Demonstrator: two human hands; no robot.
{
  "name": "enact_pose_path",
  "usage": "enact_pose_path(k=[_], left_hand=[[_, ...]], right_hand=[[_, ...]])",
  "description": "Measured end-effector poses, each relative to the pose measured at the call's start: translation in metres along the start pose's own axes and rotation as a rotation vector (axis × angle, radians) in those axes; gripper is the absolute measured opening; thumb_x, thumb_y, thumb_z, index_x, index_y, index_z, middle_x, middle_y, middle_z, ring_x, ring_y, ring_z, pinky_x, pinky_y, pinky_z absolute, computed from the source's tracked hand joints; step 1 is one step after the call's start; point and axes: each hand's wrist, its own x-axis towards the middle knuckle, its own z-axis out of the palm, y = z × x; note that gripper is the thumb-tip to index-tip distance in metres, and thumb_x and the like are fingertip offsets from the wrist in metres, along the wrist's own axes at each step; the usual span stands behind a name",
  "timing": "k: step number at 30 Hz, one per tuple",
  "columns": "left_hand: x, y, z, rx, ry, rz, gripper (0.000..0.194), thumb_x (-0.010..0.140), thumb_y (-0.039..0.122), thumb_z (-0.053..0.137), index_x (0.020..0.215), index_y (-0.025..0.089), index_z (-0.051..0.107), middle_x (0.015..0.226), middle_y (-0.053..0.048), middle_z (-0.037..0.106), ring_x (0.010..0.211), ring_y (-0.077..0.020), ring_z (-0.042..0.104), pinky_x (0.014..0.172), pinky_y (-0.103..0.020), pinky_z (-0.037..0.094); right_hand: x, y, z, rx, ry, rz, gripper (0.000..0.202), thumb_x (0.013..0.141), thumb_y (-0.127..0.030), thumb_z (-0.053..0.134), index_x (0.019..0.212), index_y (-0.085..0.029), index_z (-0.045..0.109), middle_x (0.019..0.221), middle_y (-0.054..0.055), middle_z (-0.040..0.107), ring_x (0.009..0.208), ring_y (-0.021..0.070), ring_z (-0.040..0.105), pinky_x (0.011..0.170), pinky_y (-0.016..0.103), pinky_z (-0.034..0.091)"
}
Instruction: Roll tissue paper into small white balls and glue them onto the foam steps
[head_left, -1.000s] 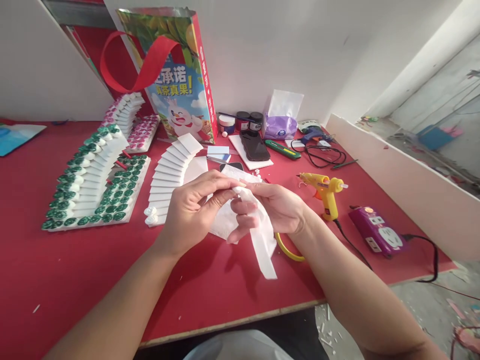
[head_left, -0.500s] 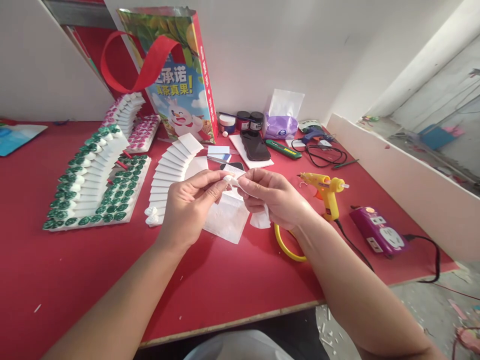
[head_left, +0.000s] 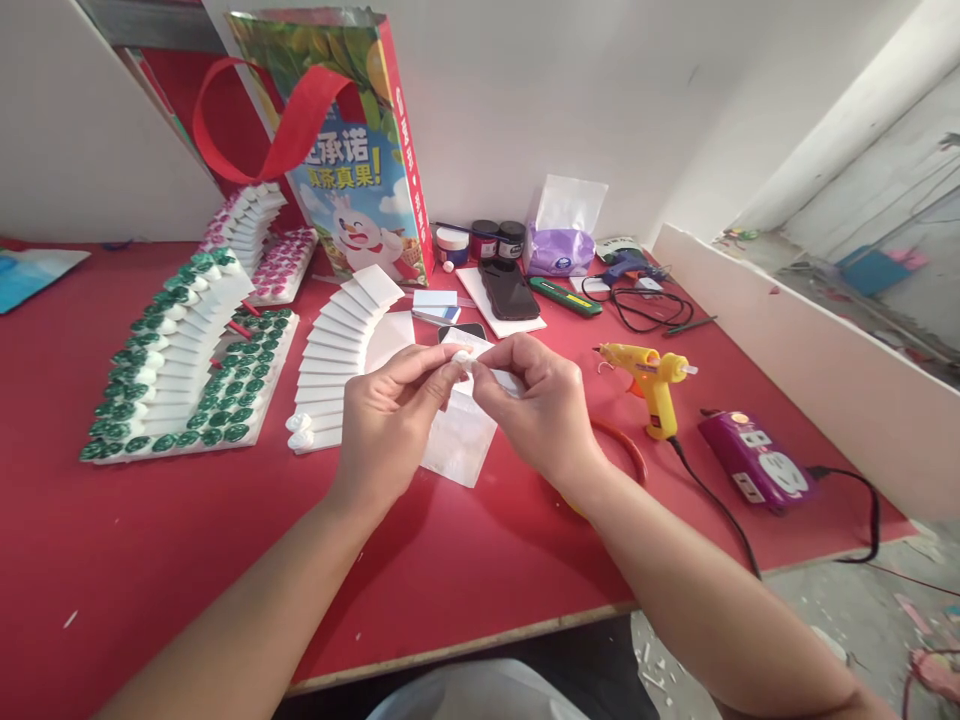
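My left hand (head_left: pixel 386 415) pinches a small white rosette of rolled tissue (head_left: pixel 463 358) between thumb and fingertips. My right hand (head_left: pixel 544 410) grips the right side of the same rosette, its thumb and forefinger closed against it. A translucent white tissue sheet (head_left: pixel 459 445) lies flat on the table beneath both hands. To the left, a fanned stack of white panels (head_left: pixel 341 335) carries two white rosettes (head_left: pixel 300 432) at its near end. Part of the rosette is hidden by my fingers.
A yellow glue gun (head_left: pixel 649 375) stands right, beside a purple power strip (head_left: pixel 757 465). A red-and-yellow ring (head_left: pixel 634 450) lies near my right forearm. Behind are a phone (head_left: pixel 511 290), purple tissue pack (head_left: pixel 560 250) and gift bag (head_left: pixel 360 160). Green rosettes (head_left: pixel 238 388) cover a stepped piece at left.
My right hand has turned and closed in beside my left fingertips. The loose tissue that hung below it no longer shows there. The rosette looks rounder, and more of the ring shows.
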Motion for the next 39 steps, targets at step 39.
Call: enact_pose_path(k=[39], left_hand=[[0.007,0.009,-0.013,0.290,-0.118,0.325,0.018,0.096,0.016,0.065,0.101,0.023,0.080,0.090,0.000,0.071,0.080,-0.0113,0.064,0.075,-0.022,0.051]], right_hand=[[0.027,-0.001,-0.037,0.720,-0.587,0.566,0.049,0.092,-0.062,0.063,0.097,-0.013,0.070,0.084,0.012,0.077,0.069,0.0229,0.075,0.065,0.036,0.061]])
